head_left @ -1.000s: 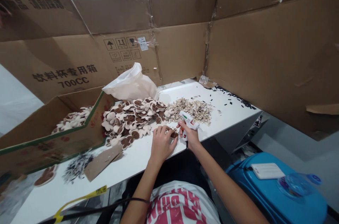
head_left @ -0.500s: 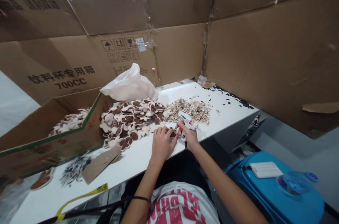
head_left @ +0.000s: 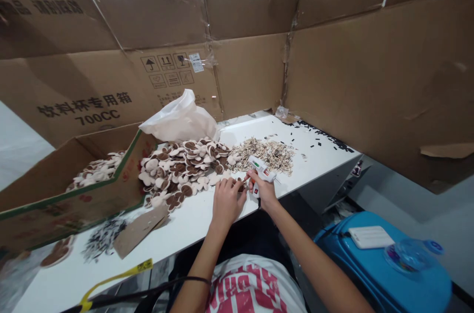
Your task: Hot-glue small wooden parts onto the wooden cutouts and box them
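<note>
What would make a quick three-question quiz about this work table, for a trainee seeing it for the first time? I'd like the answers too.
1. Which hand holds the white glue gun?
2. True or false: the clear plastic bottle is on the white table, among the small pale pieces.
3. Fill in the blank: under the line of Chinese characters, the cardboard wall reads "____CC".

Key
1. The right hand.
2. False; the clear plastic bottle is on the blue seat-like surface, off to the right of the table.
3. 700.
</note>
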{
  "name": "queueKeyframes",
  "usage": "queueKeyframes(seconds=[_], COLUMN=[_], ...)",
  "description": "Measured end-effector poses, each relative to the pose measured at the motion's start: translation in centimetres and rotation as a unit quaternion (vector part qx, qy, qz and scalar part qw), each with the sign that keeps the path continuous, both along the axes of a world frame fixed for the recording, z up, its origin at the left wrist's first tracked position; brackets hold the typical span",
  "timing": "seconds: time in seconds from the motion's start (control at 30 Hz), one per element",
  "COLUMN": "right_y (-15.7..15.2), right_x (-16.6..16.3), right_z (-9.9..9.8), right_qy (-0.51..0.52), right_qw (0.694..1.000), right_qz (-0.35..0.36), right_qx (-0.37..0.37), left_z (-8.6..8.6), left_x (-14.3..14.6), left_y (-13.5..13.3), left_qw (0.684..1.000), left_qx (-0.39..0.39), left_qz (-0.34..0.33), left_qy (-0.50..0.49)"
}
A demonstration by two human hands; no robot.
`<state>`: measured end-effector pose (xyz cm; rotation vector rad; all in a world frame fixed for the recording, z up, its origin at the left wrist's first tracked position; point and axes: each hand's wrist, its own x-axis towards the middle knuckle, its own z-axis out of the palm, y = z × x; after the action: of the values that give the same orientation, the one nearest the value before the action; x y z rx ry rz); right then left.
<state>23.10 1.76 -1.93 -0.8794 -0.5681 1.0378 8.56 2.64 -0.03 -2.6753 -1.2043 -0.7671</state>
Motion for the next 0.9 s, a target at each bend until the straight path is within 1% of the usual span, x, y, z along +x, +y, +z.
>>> queueKeyframes(seconds=[0.57,0.9], right_y=[-0.11,0.01], right_x=[-0.05,-0.04], right_z=[0.34,0.08], right_qy=[0.005,0.001], right_qw=[1.000,1.000], right_qz=[-0.004,-0.005], right_qx=[0.005,0.010], left_z=[0.14,0.07], left_x=[-0.04,-0.38], left_y=[-0.11,-0.23], left_qw=[1.000,1.000], left_qx=[0.009,-0.012], left_qz=[0.019,0.019], left_qy=[-0.004,-0.001])
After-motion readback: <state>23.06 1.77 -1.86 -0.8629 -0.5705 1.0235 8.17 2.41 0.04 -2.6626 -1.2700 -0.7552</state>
